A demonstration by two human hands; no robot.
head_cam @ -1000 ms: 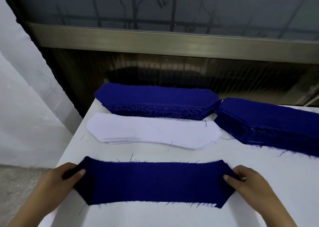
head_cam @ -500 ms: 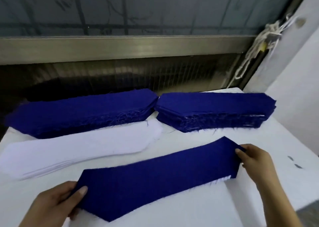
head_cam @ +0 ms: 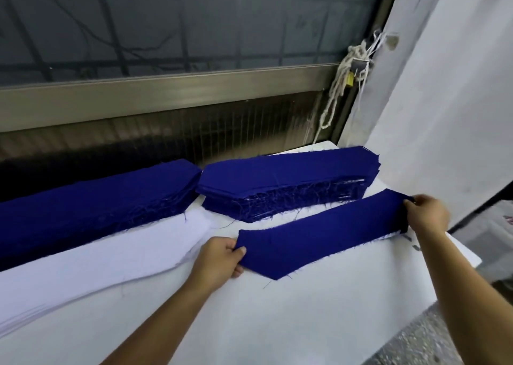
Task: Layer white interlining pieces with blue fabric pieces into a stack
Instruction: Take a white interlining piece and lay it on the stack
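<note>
My left hand (head_cam: 222, 256) pinches one end of a single blue fabric piece (head_cam: 319, 239) and my right hand (head_cam: 426, 214) pinches the other. Two blue piles sit beyond them: the right blue stack (head_cam: 286, 181) between my hands, the left blue stack (head_cam: 91, 206) past my left. One white interlining stack (head_cam: 97, 264) lies just left of my left hand.

No text, label, brand or number can be read, though a reddish mark (head_cam: 509, 220) at the far right edge may be blurred print.
</note>
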